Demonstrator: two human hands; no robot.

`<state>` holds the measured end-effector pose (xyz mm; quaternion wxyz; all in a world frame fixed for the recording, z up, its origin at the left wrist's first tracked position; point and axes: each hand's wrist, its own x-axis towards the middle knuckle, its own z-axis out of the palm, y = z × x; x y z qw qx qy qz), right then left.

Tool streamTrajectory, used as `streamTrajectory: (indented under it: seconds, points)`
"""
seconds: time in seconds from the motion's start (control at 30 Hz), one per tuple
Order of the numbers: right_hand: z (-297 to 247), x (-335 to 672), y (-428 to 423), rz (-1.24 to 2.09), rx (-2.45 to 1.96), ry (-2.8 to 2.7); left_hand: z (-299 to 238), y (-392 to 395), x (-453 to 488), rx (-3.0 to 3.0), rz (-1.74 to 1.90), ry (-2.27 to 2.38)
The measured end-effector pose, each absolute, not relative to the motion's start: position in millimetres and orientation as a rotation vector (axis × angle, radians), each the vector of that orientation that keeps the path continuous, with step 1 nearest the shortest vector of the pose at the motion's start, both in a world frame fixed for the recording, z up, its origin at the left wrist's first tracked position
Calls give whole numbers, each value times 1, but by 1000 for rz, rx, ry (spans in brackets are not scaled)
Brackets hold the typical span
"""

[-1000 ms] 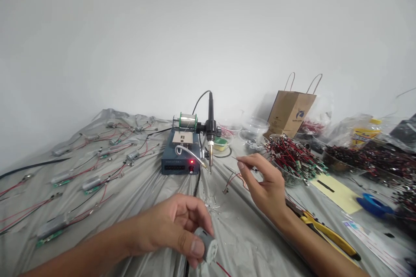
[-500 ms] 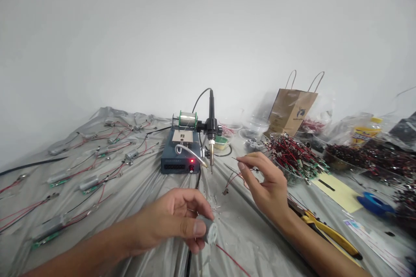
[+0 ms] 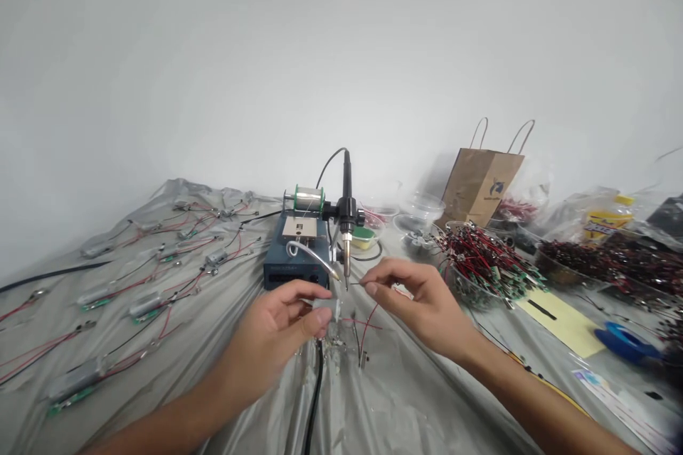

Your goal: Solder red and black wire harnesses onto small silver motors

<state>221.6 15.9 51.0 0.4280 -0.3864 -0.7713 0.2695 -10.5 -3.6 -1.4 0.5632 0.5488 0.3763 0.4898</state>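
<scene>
My left hand (image 3: pixel 272 330) grips a small grey motor (image 3: pixel 326 307) between thumb and fingers, just below the soldering iron's tip. Closed in a pinch, my right hand (image 3: pixel 421 302) holds a thin dark wire (image 3: pixel 356 284) whose end reaches close to that tip; whether they touch I cannot tell. The soldering iron (image 3: pixel 346 256) points straight down in its holder, with a curved solder feed tube (image 3: pixel 314 254) angled at its tip. Red and dark wires (image 3: pixel 368 323) hang between my hands, with a small metal piece (image 3: pixel 363 359) at the lower end.
Behind my left hand stands the blue soldering station (image 3: pixel 274 256) with a solder spool (image 3: pixel 308 197). Several wired motors (image 3: pixel 93 295) lie at left. At right are a heap of wired circuit boards (image 3: pixel 485 256), a paper bag (image 3: pixel 477 185), a yellow note (image 3: pixel 565 323) and a blue spool (image 3: pixel 627 340).
My left hand has raised the motor toward the iron's tip and turned it. My right hand has shifted left and slightly down, bringing the wire end close to the tip.
</scene>
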Motion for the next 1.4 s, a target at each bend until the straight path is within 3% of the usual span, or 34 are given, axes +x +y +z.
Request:
streamTrajectory:
  seconds: [0.33,1.4]
  points:
    - [26,216,12,600,-974,-1785,-2,-4,-6,1261,1274,913]
    - [30,206,-2,500,-896,-1784,1,-3,-2,1281,1298,872]
